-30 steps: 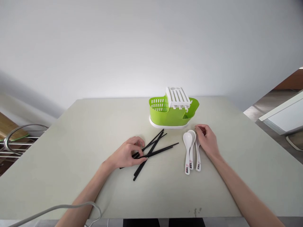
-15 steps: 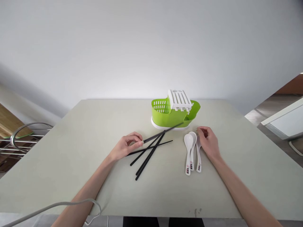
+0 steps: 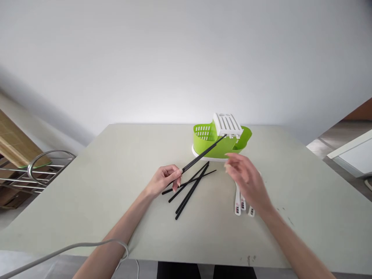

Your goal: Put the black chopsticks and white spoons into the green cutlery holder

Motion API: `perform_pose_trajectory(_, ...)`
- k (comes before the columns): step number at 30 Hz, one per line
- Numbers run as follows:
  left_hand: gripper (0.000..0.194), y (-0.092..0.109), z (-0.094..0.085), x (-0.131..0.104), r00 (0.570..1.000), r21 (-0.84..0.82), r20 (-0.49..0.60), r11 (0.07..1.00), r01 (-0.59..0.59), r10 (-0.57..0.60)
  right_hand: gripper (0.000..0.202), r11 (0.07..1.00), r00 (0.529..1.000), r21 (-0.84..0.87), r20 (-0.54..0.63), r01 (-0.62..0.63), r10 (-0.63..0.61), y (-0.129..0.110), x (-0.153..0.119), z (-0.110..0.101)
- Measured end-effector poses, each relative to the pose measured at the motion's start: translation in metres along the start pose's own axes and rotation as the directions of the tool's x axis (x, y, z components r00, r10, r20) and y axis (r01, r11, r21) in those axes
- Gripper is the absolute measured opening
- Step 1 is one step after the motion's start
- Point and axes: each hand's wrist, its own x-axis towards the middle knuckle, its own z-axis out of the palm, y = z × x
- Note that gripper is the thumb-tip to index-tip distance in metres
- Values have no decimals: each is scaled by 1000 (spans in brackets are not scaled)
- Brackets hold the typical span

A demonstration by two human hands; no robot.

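Black chopsticks (image 3: 203,153), apparently two side by side, are pinched in my left hand (image 3: 166,179), their thin ends slanting up in front of the green basket (image 3: 203,145). Below that hand, several more black chopsticks (image 3: 190,192) lie crossed on the table. My right hand (image 3: 247,180) hovers above the white spoons (image 3: 237,203), empty, with its fingers loosely bent and apart. It hides the spoon bowls, so mostly their handles show. A white slotted top (image 3: 228,124) with small hooks sits across the basket, which stands on a white base.
The pale table (image 3: 130,155) meets a plain wall at its back edge. To the left is a metal rack (image 3: 37,170) with a wooden board (image 3: 20,139). A grey cable (image 3: 72,246) loops over my left forearm at the near edge.
My left hand has raised the chopsticks, steepening their tilt. My right hand has left the spoons' far end and moved left over them. The view has shifted slightly.
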Motion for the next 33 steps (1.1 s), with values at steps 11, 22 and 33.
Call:
perform_pose_trajectory(11,57,0,6,-4,996,51,81,998,23,-27,51,918,970,330,175,-220,169,-22,-6,64)
perform_pose_trajectory(22,77,-8,10,4,987,-451,-156,892,-30,-45,47,890,983,419,56,-181,174,-18,-29,93)
perform_pose_trajectory(33,77,-3,10,1,989,-480,-140,877,-35,-37,48,890,979,412,143,-194,147,-20,-33,117)
